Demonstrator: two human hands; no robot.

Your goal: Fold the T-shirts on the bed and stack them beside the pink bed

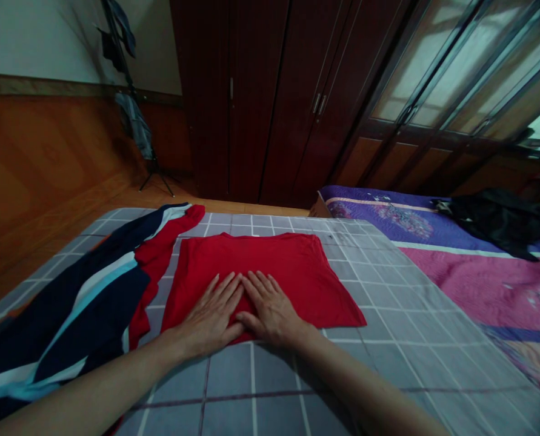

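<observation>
A red shirt (270, 257) lies spread flat on the grey checked bedsheet (370, 290), its far edge showing a shallow neckline. My left hand (215, 309) rests palm down on the shirt's near middle, fingers stretched forward. Beside it, my right hand (270, 306) lies flat on the same cloth, with its fingers out. The two hands touch or nearly touch at the index fingers and thumbs. Neither one grips the fabric.
To the left lies a heap of navy, white, light blue and red clothing (110, 303). A purple and pink bed (437, 266) with a black garment (497, 218) adjoins on the right. Dark wooden wardrobes (260, 103) and a clothes stand (133, 121) are behind.
</observation>
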